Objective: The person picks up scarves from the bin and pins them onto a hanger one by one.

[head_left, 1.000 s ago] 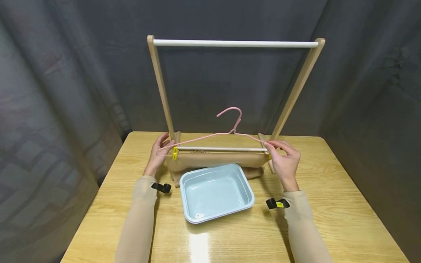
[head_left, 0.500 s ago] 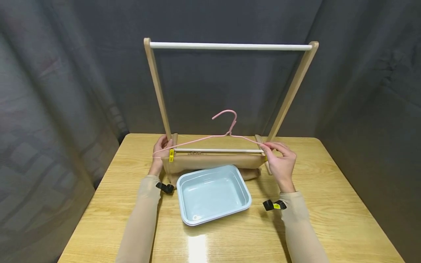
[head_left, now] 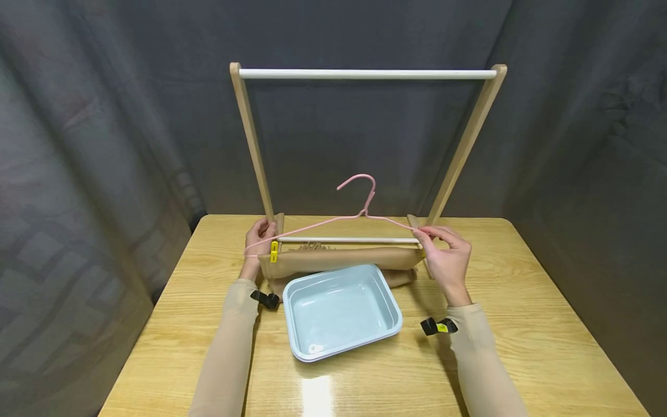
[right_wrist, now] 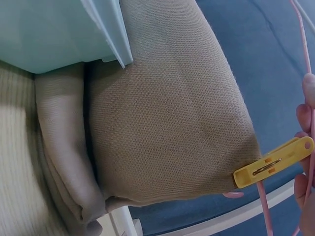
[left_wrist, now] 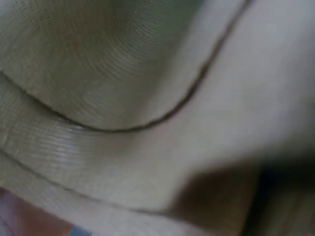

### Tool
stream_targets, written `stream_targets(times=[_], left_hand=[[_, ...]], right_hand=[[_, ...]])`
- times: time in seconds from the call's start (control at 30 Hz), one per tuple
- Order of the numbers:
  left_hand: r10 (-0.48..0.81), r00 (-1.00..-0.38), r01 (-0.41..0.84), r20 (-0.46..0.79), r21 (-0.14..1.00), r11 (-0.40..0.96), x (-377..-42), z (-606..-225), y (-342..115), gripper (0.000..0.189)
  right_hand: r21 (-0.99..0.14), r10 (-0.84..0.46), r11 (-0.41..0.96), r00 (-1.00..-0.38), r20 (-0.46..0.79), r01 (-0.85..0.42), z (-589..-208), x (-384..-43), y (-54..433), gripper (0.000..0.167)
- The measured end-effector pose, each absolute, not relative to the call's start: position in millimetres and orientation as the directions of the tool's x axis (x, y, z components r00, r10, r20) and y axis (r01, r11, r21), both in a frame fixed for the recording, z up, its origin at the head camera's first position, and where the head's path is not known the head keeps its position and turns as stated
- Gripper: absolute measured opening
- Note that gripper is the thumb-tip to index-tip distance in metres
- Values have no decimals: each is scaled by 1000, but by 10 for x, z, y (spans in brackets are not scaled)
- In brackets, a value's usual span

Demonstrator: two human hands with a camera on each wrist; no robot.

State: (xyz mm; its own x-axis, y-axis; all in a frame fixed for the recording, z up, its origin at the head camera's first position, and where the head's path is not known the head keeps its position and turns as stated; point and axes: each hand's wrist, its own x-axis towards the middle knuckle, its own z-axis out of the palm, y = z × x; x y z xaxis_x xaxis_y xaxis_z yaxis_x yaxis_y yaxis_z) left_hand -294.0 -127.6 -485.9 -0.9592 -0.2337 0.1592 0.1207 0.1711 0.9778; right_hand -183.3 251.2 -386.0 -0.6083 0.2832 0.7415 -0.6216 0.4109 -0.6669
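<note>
A pink clothes hanger (head_left: pixel 363 213) stands hook up above the table, with a brown fringed cloth (head_left: pixel 339 259) clipped along its lower bar. One yellow clothespin (head_left: pixel 274 252) sits at the cloth's left end, another yellow clothespin (right_wrist: pixel 273 163) at its right end. My right hand (head_left: pixel 447 255) pinches the hanger's right arm. At the left end my left hand (head_left: pixel 256 246) lies behind the hanger wire, near the rack's post; its fingertips are partly hidden and its hold is unclear. Blurred beige fabric (left_wrist: pixel 123 162) fills the left wrist view.
Behind the hanger rises a wooden rack (head_left: pixel 252 139) with a white top bar (head_left: pixel 365 74) and a lower white rod (head_left: pixel 354 240). A light blue basin (head_left: pixel 341 315) stands before the cloth on the wooden table (head_left: pixel 531 324). Grey curtains enclose the table.
My left hand has shifted slightly, its thumb now less over the wire. The cloth and hanger bar have come a little toward me, showing more fringe behind. My right hand keeps its pinch.
</note>
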Motion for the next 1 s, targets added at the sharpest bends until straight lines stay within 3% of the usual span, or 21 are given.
stream_targets(times=[0.23, 0.67, 1.0], left_hand=[[-210, -972, 78, 104, 989, 127, -3006, -4939, -1333, 41], [-121, -968, 186, 222, 949, 254, -3006, -5061, -1436, 33], [-90, -984, 118, 152, 945, 304, -3047, -5127, -1473, 40]], right_hand=[[-666, 286, 416, -606, 742, -619, -3829, -1836, 2493, 10], [-679, 328, 430, -598, 731, -595, -3677, -1912, 2425, 7], [-642, 372, 450, -524, 766, -620, -3492, -1991, 2514, 9]])
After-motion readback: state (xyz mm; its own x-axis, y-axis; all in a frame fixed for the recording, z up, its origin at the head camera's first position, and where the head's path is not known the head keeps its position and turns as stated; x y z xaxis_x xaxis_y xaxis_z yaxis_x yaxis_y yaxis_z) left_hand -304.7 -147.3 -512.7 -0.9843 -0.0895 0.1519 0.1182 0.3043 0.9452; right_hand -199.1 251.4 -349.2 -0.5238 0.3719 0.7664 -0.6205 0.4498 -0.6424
